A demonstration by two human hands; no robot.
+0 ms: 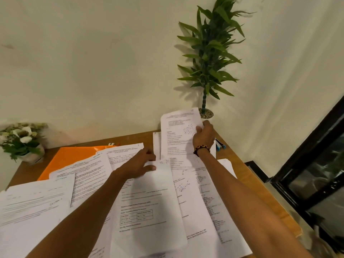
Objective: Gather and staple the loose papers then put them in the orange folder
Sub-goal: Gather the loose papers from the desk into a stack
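Several loose printed papers [149, 205] lie spread and overlapping across the wooden table [240, 170]. My right hand [203, 138] grips one sheet [178, 135] by its far right edge and holds it tilted up near the back of the table. My left hand [139, 164] rests flat on the papers at the middle, fingers pinching the top corner of a sheet. The orange folder [74, 157] lies at the back left, partly covered by papers. A small silver object [111, 144], maybe the stapler, peeks out behind the folder.
A tall potted plant [206, 112] stands at the back right corner against the wall. A flower pot [24, 144] sits at the back left. Pens [220, 145] lie by the right edge. A dark glass panel [316, 183] stands right of the table.
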